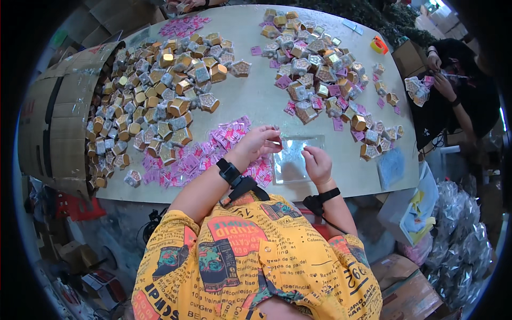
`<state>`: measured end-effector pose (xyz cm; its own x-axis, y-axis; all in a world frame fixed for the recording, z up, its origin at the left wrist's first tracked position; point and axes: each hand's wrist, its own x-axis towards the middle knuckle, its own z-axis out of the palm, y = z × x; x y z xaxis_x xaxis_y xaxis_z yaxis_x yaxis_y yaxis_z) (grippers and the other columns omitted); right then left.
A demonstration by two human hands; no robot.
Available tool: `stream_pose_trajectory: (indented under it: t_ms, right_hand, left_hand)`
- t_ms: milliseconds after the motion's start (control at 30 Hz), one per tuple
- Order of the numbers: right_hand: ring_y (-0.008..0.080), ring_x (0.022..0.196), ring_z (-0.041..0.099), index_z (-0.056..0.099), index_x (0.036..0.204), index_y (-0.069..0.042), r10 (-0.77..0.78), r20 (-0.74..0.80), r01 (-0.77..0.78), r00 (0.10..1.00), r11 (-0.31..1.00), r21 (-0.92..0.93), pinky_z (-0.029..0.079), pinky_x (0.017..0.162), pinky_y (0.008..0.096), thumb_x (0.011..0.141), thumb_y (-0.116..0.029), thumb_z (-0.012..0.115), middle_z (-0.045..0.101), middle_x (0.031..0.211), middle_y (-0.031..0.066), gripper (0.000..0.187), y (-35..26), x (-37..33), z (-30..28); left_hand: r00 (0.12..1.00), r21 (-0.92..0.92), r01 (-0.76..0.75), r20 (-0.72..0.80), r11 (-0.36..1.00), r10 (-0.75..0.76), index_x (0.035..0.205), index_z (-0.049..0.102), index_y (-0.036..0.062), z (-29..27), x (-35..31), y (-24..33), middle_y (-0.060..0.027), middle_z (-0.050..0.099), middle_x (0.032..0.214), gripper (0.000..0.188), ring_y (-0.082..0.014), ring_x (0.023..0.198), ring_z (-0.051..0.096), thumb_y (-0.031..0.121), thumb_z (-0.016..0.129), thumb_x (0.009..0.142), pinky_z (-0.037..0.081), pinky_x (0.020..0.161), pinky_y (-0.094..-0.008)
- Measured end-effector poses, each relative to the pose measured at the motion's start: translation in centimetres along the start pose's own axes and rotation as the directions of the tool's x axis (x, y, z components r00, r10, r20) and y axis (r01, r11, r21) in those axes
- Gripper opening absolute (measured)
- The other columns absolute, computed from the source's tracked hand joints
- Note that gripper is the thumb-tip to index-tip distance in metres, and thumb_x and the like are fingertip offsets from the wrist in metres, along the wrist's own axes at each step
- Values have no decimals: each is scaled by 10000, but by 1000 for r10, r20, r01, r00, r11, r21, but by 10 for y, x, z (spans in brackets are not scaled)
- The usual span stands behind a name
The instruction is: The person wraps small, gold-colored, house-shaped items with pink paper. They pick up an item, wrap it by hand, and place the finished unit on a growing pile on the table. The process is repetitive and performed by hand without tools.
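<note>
1. Tray (292, 168), clear and rectangular, lies on the near part of the table (240, 96), right in front of you and between your hands.
2. Your left hand (261, 143) is at its left side, thumb and fingertips drawn close together; whether something thin is pinched there is too small to make out.
3. Your right hand (319, 164) is over its right side with the fingers curled in and the thumb against them; you can't judge from this view whether they grip anything.
4. Expect the tray to be light and rather slick, probably thin enough to flex or crease. Its rim looks the safest hold, with opposite sides taken gently.
5. Pink printed packets (226, 136) lie heaped just to the left, partly under your left forearm, and look light enough to be dragged by a sleeve or wrist.
6. House-shaped ornaments (178, 106), gold and frosty white, crowd the far left by a tipped cardboard carton (64, 114); another heap (298, 92) spreads over the far right. Both limit sideways room.
7. A bluish clear bag (391, 168) lies near right, an orange-red tape dispenser (379, 45) far right, and a co-worker's hands (442, 84) are beyond the table's right edge.
</note>
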<state>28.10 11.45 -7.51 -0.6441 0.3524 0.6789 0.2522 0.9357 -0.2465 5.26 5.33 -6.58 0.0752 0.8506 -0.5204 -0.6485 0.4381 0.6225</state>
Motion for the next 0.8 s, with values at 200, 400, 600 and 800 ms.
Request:
stream_pose_trajectory:
  t_ms: [200,400,600,800]
  right_hand:
    - [273,725,618,615,851,-38,96,-88,-95,992,995,15,514,617,346,732,-16,648,619,854,111,125,3,-1,1]
    - [294,714,613,604,895,-37,636,274,-667,721,745,27,497,645,353,757,-42,625,611,849,129,140,21,-24,23]
    - [301,767,630,667,858,3,746,395,-808,536,589,-17,501,716,374,709,-126,659,648,834,172,198,41,-51,78]
    - [356,745,626,667,772,6,826,303,-811,476,545,-213,497,689,418,711,-125,631,640,772,206,148,51,-48,118]
  left_hand:
    - [999,-18,-21,-24,1000,21,986,535,21,7,-6,3,-104,590,872,190,-247,787,645,148,595,857,564,735,-356]
    - [999,-55,-20,-26,998,18,1036,518,6,-11,0,0,-122,617,914,205,-262,843,648,117,560,869,555,782,-359]
    - [996,-52,-37,-87,998,32,975,543,9,-10,-6,3,-126,605,872,187,-279,784,651,147,590,857,565,725,-368]
    - [998,-44,-32,-56,998,30,984,545,16,-14,-11,12,-123,616,894,176,-256,799,649,138,579,863,568,717,-358]
